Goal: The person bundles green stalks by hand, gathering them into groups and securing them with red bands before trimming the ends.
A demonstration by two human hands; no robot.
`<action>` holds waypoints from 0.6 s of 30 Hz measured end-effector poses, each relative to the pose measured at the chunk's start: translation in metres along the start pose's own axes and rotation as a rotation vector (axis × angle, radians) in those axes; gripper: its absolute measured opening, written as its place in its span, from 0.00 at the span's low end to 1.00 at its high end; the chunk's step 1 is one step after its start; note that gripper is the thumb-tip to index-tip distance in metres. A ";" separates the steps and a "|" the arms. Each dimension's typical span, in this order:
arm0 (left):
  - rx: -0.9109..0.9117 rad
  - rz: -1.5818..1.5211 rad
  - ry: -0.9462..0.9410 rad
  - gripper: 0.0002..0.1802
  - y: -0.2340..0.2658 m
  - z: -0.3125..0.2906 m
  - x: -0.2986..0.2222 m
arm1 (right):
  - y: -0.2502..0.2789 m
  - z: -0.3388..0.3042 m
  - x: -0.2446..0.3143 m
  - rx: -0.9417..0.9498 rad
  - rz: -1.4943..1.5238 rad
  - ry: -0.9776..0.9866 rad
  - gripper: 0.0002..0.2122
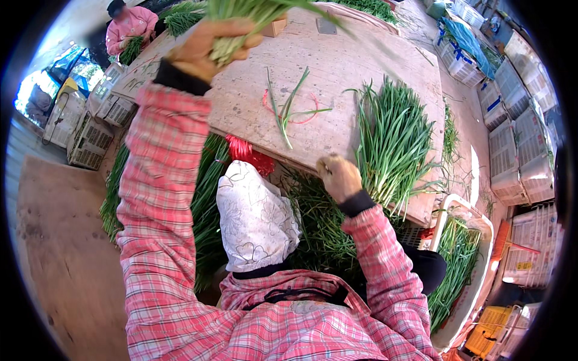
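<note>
My left hand (211, 45) is raised over the far left of the wooden table (349, 57), its fingers wrapped round the pale stem ends of a bunch of garlic chives (256, 13). The green leaves trail off to the right, smeared by motion. At the table's near edge my right hand (339, 177) is curled into a fist; whatever it may hold is hidden. Just right of that fist lies a large heap of chives (394, 132), stems toward me. A few loose stalks (286, 114) and a thin red tie (315, 103) rest mid-table.
Red ties (241, 150) hang at the table's near edge. More chives (208, 174) lie below it. A white basket (485, 231) of chives stands at right. Stacked crates (521, 150) line the right side. Across the table, a person in pink (129, 27) holds chives.
</note>
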State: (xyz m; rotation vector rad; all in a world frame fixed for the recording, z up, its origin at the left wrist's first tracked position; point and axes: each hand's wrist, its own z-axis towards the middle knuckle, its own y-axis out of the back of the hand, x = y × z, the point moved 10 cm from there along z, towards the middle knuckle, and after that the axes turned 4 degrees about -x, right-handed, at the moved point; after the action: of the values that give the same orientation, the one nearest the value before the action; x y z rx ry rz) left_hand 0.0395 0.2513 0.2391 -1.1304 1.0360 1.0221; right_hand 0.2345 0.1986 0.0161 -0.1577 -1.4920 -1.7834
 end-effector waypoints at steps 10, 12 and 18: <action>0.043 -0.255 0.397 0.11 0.048 0.069 0.233 | -0.112 0.086 -0.020 0.203 -0.109 -0.276 0.08; -0.103 -0.190 0.532 0.13 0.078 0.047 0.293 | -0.103 0.076 -0.046 0.124 0.144 -0.384 0.07; -0.168 -0.226 0.545 0.14 0.073 0.010 0.316 | -0.059 0.011 -0.117 -0.190 1.134 -0.957 0.04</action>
State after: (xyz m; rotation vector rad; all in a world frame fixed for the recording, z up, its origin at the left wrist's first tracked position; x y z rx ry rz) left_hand 0.0356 0.3016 -0.0818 -1.6802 1.2230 0.6386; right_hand 0.2727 0.2643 -0.0914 -1.7507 -1.2959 -0.8536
